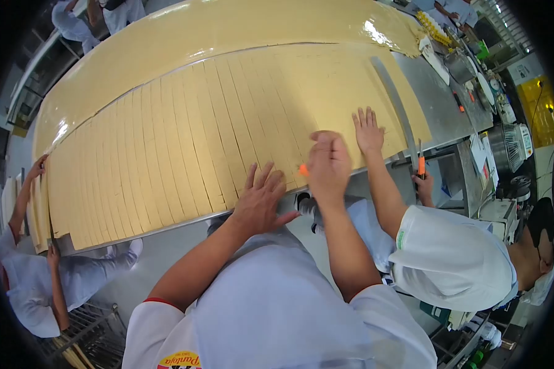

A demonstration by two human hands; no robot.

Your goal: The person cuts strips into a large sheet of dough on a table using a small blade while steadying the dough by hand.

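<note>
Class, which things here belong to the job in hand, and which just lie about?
Likely in use:
partly cut yellow sheet
long metal strip
blurred orange item at the right hand
co-worker's orange-handled tool

Likely lying about:
black-and-orange tool
metal pot
papers

Open passage above the flat scored sheet (pixel 243 132), co-worker's arm (pixel 385 187) blocking rightward, long metal strip (pixel 397 101) beyond
</note>
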